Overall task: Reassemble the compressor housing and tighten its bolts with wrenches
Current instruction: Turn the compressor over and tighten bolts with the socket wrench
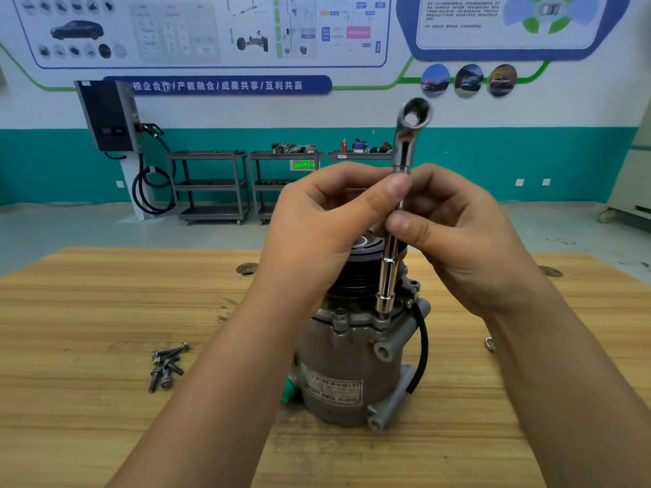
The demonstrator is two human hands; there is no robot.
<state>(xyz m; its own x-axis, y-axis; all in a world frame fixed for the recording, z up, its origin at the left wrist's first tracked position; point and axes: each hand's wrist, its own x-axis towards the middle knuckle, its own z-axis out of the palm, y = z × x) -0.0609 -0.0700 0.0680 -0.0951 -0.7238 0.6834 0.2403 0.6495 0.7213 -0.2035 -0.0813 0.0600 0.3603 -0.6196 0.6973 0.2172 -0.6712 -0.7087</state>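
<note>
A grey compressor [347,375] stands upright on the wooden table [105,311], its black pulley on top, a label on its side and a black cable down its right side. A chrome socket wrench [389,276] stands nearly upright, its lower socket end seated on a bolt on the housing's upper rim. Its ring end [415,114] points up. My left hand [317,234] and my right hand [458,234] both pinch the wrench shaft between thumb and fingers, left just above right. Several loose bolts [167,368] lie on the table to the left.
A small metal part [489,344] lies on the table right of the compressor, partly hidden by my right forearm. Two round holes [246,268] mark the far tabletop. Beyond the table are metal shelf carts [211,184] and a wall charger with cable [109,114].
</note>
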